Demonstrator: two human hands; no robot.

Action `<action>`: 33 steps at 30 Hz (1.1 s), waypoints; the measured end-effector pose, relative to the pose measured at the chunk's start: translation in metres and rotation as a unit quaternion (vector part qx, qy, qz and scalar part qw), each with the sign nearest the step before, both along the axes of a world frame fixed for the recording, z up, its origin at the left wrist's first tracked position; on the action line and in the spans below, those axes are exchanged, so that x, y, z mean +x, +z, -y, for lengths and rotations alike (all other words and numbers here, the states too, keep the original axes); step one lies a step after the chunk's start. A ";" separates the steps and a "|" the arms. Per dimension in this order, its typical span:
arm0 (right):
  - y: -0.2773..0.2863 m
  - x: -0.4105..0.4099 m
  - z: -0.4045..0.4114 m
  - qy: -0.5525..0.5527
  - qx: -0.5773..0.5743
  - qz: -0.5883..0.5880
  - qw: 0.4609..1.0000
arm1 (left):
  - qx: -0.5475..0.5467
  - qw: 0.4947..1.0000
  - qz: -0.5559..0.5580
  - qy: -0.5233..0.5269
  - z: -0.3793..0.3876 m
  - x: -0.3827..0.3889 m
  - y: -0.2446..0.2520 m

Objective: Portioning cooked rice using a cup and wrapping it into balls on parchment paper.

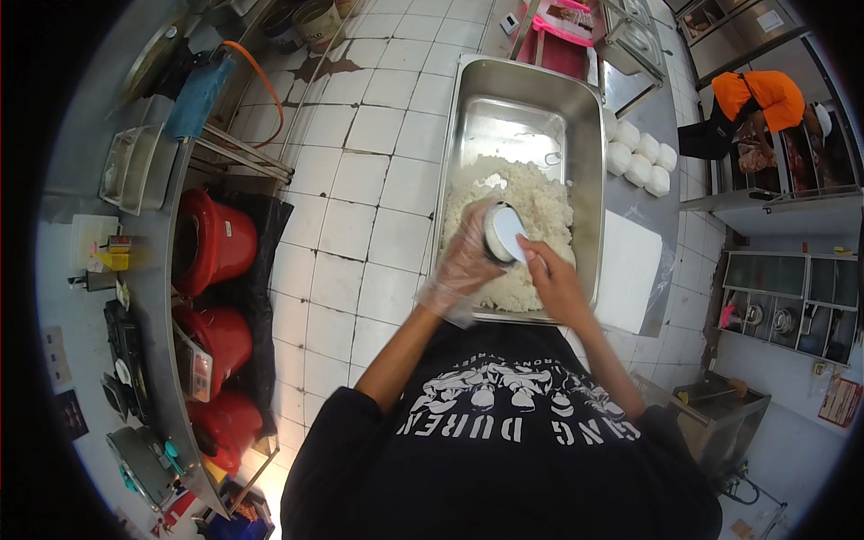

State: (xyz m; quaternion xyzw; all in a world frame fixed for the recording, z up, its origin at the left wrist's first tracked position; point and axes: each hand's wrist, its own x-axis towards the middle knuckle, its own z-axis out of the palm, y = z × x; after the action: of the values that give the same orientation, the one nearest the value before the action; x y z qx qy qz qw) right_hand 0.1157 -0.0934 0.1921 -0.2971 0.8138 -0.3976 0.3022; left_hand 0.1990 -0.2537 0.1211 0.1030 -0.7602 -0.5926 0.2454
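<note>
My left hand (466, 256), in a clear plastic glove, holds a small dark-rimmed bowl (493, 237) filled with white rice. My bare right hand (555, 280) grips a pale rice paddle (507, 229), its flat blade lying against the rice in the bowl's mouth. Both hands are over a deep stainless steel pan (594, 202). Loose cooked rice (533, 189) covers the near part of the pan. Its far floor shows bare metal with a few grains.
Several white wrapped portions (638, 158) and a stack of white paper sheets (628, 270) lie on the steel table right of the pan. A person in an orange shirt (763, 101) bends at a cabinet. Red buckets (219, 236) stand under the left counter.
</note>
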 end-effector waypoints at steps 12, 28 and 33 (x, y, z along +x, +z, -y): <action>-0.055 -0.011 0.041 0.302 0.258 -0.179 0.900 | 0.062 0.995 0.005 0.080 0.040 0.017 -0.017; -0.045 0.010 0.045 0.348 0.235 -0.186 0.888 | 0.064 0.994 0.008 0.088 0.044 0.011 -0.017; -0.070 -0.006 0.023 0.315 0.093 -0.069 0.942 | 0.006 0.995 0.033 0.099 0.047 0.013 -0.024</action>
State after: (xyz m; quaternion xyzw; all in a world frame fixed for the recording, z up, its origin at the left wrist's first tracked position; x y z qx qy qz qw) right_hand 0.1101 -0.1163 0.1221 -0.5357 0.7309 -0.1827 0.3813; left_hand 0.2122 -0.3010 0.0975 0.1989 -0.7501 -0.5665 0.2772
